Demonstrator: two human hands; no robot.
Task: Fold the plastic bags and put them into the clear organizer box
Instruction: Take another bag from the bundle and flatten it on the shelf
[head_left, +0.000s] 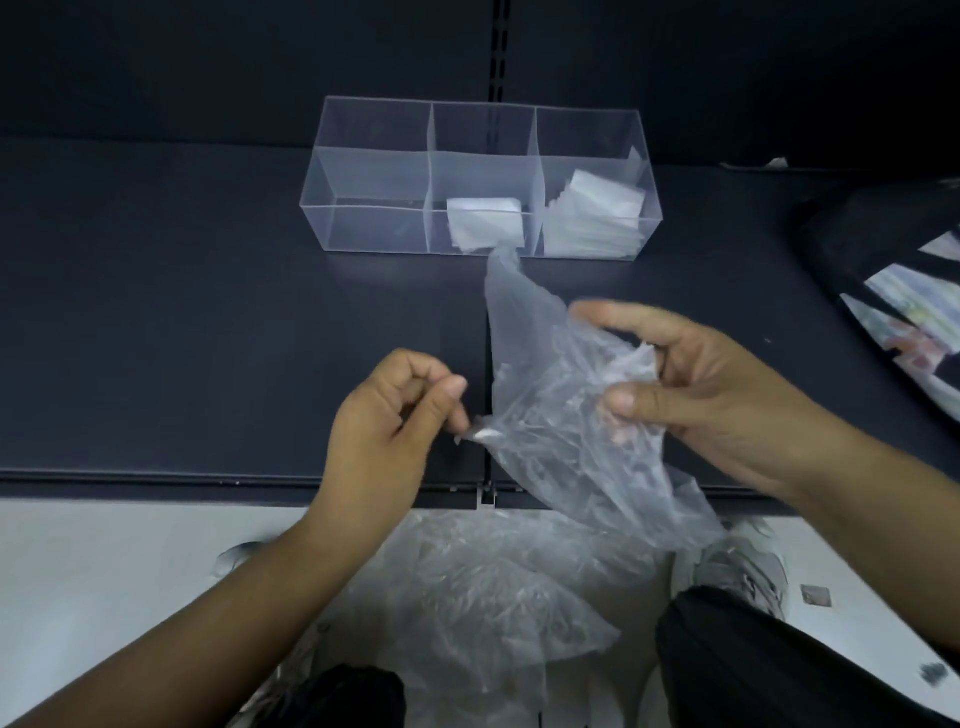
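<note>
A crumpled clear plastic bag (550, 410) hangs between my hands above the dark shelf. My left hand (395, 421) pinches its left corner between thumb and fingertips. My right hand (691, 384) grips the bag's right side, thumb in front and index finger stretched out over the top. The clear organizer box (374, 228) stands further back on the shelf, with three compartments. Its left one holds nothing, a folded bag (483, 221) lies in the middle one, and a stack of folded bags (597, 215) fills the right one.
A heap of loose plastic bags (483, 582) lies on the pale floor below the shelf edge (208, 480), between my knees. My shoe (737, 566) is beside it. A dark bag with colourful contents (893, 291) sits at the right on the shelf.
</note>
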